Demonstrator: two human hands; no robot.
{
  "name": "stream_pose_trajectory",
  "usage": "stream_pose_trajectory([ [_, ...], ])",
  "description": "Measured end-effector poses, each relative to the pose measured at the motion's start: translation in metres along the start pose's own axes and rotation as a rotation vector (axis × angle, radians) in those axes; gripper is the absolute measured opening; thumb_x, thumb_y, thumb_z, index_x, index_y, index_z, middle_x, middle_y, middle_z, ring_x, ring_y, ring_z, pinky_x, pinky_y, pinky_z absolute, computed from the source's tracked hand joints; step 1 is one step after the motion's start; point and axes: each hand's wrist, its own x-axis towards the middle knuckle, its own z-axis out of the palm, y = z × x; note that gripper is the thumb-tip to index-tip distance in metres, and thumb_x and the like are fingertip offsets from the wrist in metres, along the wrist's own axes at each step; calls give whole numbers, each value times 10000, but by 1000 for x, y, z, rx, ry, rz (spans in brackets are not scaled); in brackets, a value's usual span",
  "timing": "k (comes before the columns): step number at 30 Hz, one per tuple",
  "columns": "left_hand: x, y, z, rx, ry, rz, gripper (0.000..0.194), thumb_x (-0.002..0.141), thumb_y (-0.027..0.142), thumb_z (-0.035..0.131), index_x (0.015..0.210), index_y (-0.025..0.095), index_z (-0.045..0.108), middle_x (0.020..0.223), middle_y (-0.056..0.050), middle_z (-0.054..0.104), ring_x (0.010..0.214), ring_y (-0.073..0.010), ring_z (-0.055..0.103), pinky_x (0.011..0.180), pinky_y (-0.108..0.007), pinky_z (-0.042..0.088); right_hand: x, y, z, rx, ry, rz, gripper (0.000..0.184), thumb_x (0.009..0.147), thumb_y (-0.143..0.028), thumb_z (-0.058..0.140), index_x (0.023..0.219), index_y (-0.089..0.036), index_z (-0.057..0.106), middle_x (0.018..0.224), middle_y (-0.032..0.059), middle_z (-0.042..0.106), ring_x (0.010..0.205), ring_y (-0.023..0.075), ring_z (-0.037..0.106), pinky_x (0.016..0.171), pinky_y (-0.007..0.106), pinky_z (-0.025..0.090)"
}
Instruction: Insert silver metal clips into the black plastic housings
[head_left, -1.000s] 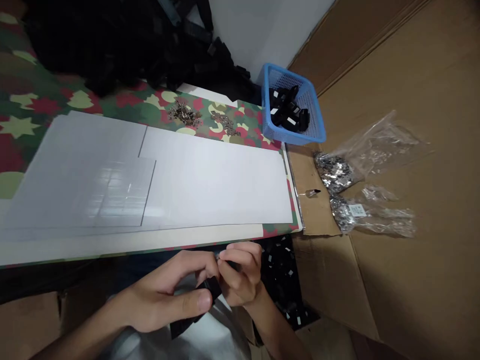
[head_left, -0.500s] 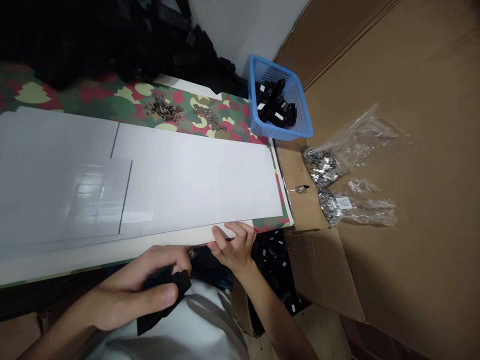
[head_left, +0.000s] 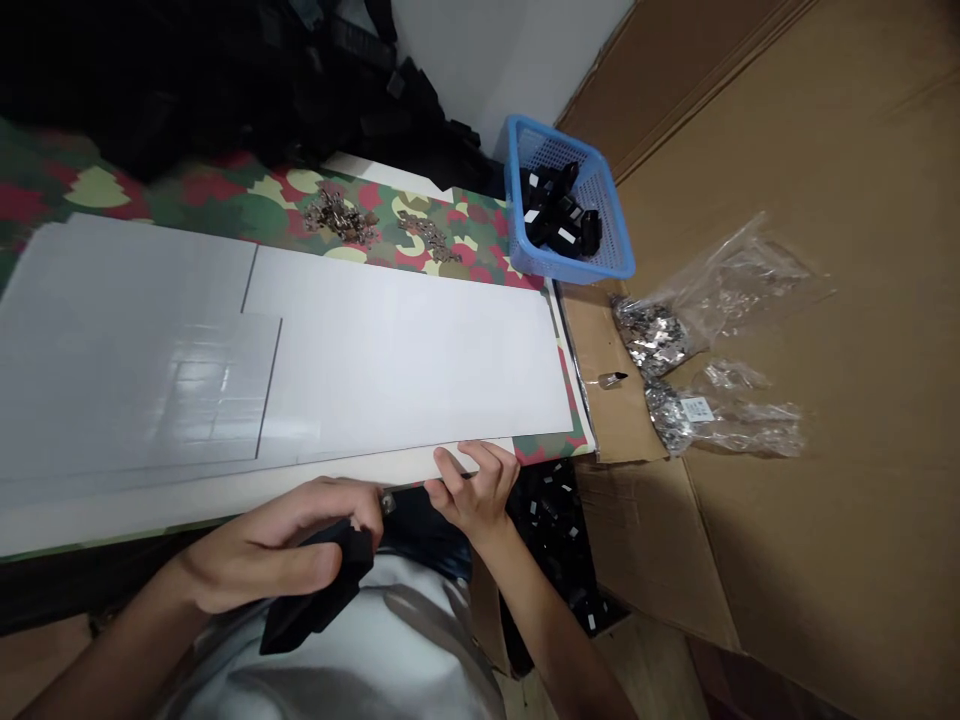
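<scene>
Left hand (head_left: 270,545) closed around a black strap-like piece (head_left: 319,590), its grip clamped firmly, fingers over the top and thumb lying across the near side, all of it just above a white shirt (head_left: 390,640) at the near edge of the scene. At the far end of that piece, right by the left fingertips, a small metal bit (head_left: 388,503), too small to make out in detail. Just to the right, the right hand (head_left: 472,495) open, fingers spread apart, their tips on a cream board (head_left: 225,510) running along the near side of the surface. Farther off, a long white panel (head_left: 405,350) lying flat on the board, with more white sheets overlapping toward the left. Beyond it, on camouflage-pattern cloth (head_left: 225,195), two small heaps of metal parts (head_left: 339,215) — brownish and loose. At the far right corner of the surface, a blue mesh basket (head_left: 517,200) filled with black pieces with white tags (head_left: 559,210). On cardboard (head_left: 787,540) to the right, two clear plastic bags of silver parts (head_left: 664,335) and a small vial with a black tip (head_left: 611,378). Near right, below the surface, a loose pile of black tagged pieces (head_left: 551,520); along the far left, a dark heap of black pieces (head_left: 225,80).
</scene>
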Motion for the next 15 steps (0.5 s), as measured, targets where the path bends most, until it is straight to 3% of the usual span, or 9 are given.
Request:
stream_pose_trajectory([
  [7,3,5,0,-52,-105,24,440,836,606,552,832,166,550,777,-20,485,712,-161,415,636,-264,307,-7,0,-5,-6,-86,-22,300,1004,-446,353,1085,-241,557,1087,93,468,1010,232,480,800,359,455],
  [12,4,8,1,35,-64,60,504,794,665,566,797,161,568,757,-15,489,731,-164,426,663,-261,314,-6,-2,-6,-11,-63,2,286,1011,-384,352,1064,-216,578,1059,110,507,984,243,510,777,385,455],
  [15,2,-5,2,33,-18,62,572,710,730,605,762,161,589,748,-21,518,727,-168,452,689,-261,362,-12,-1,0,-28,-35,-19,274,996,-382,407,1012,-225,631,1006,95,559,931,237,567,726,369,462],
])
